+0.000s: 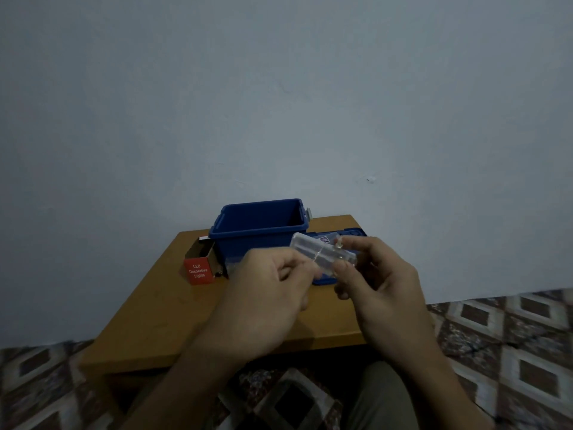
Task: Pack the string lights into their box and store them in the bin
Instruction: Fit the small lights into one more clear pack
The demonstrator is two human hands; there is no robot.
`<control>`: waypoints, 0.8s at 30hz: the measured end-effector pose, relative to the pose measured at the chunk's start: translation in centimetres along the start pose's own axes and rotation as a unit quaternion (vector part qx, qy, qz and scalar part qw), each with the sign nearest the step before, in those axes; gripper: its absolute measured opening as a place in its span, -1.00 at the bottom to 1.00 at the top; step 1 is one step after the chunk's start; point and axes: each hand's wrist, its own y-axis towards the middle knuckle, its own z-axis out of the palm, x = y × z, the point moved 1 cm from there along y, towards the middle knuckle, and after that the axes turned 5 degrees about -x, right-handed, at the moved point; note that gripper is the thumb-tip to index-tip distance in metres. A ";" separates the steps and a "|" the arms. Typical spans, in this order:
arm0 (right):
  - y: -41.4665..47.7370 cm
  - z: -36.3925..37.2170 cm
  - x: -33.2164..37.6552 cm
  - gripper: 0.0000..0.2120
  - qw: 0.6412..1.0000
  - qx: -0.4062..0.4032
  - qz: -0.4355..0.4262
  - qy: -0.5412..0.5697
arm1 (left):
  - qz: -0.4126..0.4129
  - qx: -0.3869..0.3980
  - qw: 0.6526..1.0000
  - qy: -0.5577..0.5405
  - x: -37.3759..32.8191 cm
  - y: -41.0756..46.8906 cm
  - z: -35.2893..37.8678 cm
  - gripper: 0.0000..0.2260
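String lights (322, 252): clear battery case with thin wire, held mid-frame above the table (155, 305).
Right hand (381, 283): clamped on the case's right end, apparently steadying it.
Left hand (269, 293): fingers pinched together at the wire near the case's middle, probably gathering it.
Red box (198, 270): left of centre, flap open, ready for packing.
Blue bin (260, 228): behind the hands, lidless; blue lid (347, 235) lying right of it.
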 end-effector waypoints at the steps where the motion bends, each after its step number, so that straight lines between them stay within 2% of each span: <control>1: 0.0 0.0 0.0 -0.84 1.000 -0.005 0.001 0.003 | -0.011 0.004 1.000 -0.014 0.2 -0.2 0.2 -0.82; 6: 0.0 0.0 -0.2 -0.83 0.998 -0.027 0.020 0.045 | -0.083 -0.002 0.989 -0.125 1.0 -0.3 1.1 -0.85; 9: 0.0 -0.1 -0.2 -0.82 0.995 -0.026 0.052 0.085 | -0.107 0.024 0.974 -0.196 1.3 0.0 1.0 -0.85; 11: 0.2 -0.3 -0.2 -0.79 0.988 0.002 0.087 0.126 | -0.107 0.034 0.970 -0.216 1.5 0.2 0.7 -0.84; 15: 0.6 -0.6 -0.1 -0.64 0.952 0.100 0.171 0.231 | -0.099 0.041 0.965 -0.237 2.1 0.6 0.2 -0.85; 20: 0.7 -0.9 0.1 -0.63 0.936 0.136 0.196 0.258 | -0.121 0.089 0.945 -0.290 2.7 0.6 0.1 -0.78; 24: 0.7 -0.9 0.2 -0.67 0.937 0.139 0.199 0.250 | -0.130 0.102 0.938 -0.304 3.0 0.7 0.2 -0.77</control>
